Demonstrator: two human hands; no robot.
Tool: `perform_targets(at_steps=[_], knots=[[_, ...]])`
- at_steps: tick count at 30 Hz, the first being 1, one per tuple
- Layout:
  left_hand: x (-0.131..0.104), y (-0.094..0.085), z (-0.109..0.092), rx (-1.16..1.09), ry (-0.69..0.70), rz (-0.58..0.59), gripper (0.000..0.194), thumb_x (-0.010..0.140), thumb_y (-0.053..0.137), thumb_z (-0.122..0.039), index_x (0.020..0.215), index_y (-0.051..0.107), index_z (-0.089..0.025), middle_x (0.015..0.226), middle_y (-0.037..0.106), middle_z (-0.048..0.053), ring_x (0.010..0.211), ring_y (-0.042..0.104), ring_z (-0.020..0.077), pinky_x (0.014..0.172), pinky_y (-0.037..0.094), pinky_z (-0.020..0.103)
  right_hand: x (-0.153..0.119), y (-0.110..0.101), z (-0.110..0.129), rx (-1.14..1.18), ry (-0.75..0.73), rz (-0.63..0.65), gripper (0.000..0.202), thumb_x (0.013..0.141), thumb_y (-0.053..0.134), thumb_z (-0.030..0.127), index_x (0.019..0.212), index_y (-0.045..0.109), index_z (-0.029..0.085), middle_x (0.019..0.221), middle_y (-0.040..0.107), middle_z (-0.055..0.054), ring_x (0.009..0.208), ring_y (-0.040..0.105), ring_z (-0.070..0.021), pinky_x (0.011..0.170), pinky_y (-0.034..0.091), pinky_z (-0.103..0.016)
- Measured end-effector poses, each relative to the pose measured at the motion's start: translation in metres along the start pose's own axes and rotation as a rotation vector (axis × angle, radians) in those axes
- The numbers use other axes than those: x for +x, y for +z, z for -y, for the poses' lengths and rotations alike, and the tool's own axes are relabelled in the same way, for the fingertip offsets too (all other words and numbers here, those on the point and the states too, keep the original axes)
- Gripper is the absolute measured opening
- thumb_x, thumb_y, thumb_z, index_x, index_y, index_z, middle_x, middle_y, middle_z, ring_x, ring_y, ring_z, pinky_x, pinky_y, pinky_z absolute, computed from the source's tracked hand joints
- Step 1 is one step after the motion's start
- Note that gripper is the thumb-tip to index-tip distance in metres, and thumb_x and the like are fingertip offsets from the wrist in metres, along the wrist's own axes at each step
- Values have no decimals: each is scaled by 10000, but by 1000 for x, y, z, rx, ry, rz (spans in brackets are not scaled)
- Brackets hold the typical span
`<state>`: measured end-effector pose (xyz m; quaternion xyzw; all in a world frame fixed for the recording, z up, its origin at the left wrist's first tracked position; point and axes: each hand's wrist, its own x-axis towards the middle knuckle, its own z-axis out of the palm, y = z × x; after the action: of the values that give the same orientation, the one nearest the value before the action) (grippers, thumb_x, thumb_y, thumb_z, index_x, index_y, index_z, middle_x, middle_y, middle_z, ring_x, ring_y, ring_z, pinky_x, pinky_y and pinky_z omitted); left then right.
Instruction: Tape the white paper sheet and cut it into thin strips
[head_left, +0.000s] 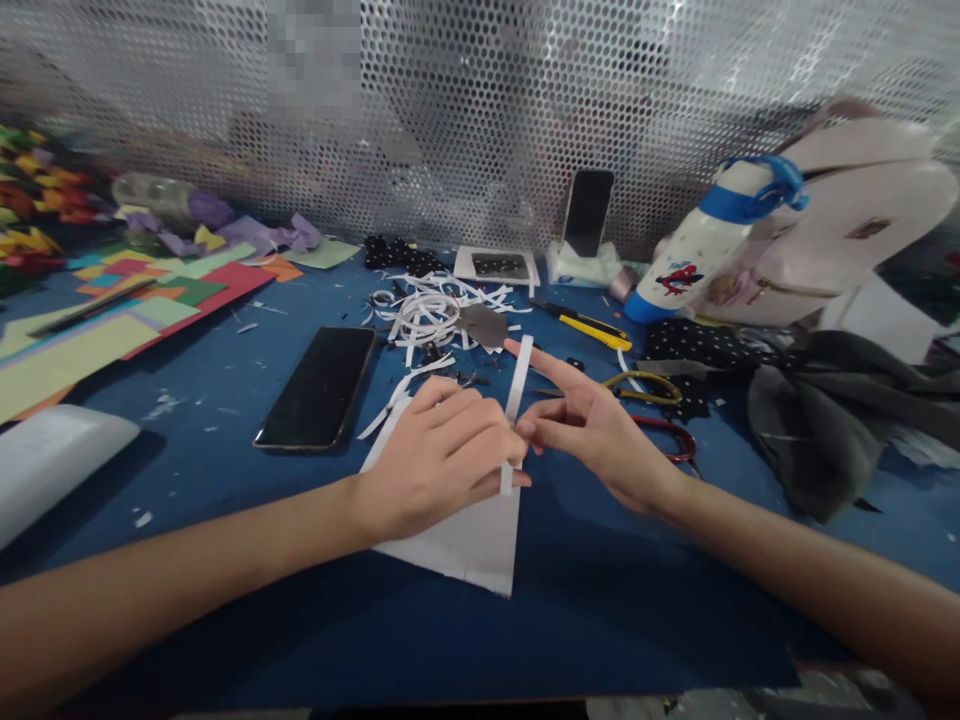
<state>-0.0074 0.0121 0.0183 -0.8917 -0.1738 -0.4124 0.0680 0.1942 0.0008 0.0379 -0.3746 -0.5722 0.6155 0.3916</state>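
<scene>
1. The left hand (pixel 442 455) pinched the paper strip (pixel 519 380), dead centre.
2. The right hand (pixel 600 430), at three o'clock, stretched one finger; hold unclear.
3. Mid-handling, light fingertips seemed called for.

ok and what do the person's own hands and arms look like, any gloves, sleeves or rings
The left hand and right hand are both bare, with no gloves. No sleeve shows on either forearm, and no watch or bracelet is visible at the wrists. I can see no ring, though some fingers are partly hidden.
</scene>
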Motion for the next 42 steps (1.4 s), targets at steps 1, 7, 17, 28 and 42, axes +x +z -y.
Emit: perform_targets(at_steps=[1,7,17,28,42], knots=[[0,0,0,-15,-9,6,183,978,588,-326,861,500,-217,767,596,-12,704,530,157,732,350,334,0,0,0,11,-6,2,759,829,738,160,1485,396,328,737,688,33,722,668,-161,686,542,-292],[-1,1,3,-123,-54,72,240,954,627,-404,894,495,-213,822,620,-10,755,558,156,768,359,337,2,-5,-4,49,-52,-10,756,799,764,143,1448,443,359,841,645,47,754,615,-120,756,517,-261],[3,-15,-21,-407,-35,134,243,988,577,-358,812,511,-204,658,580,-47,599,497,115,635,366,291,11,-15,-14,46,-38,-75,293,778,790,222,1059,709,207,773,689,19,729,638,-120,710,474,-253],[-6,8,15,-409,-609,202,397,807,761,-283,1099,500,-221,1043,556,22,909,582,186,721,486,288,11,-14,-11,43,-43,-99,245,837,744,261,1069,689,207,778,688,6,692,639,-115,603,446,-231],[0,0,12,-420,-541,212,301,917,638,-292,1199,541,-255,1202,651,23,1081,646,216,922,515,339,13,-16,-12,24,8,-37,175,828,752,240,989,704,194,749,704,12,676,658,-114,581,424,-228]])
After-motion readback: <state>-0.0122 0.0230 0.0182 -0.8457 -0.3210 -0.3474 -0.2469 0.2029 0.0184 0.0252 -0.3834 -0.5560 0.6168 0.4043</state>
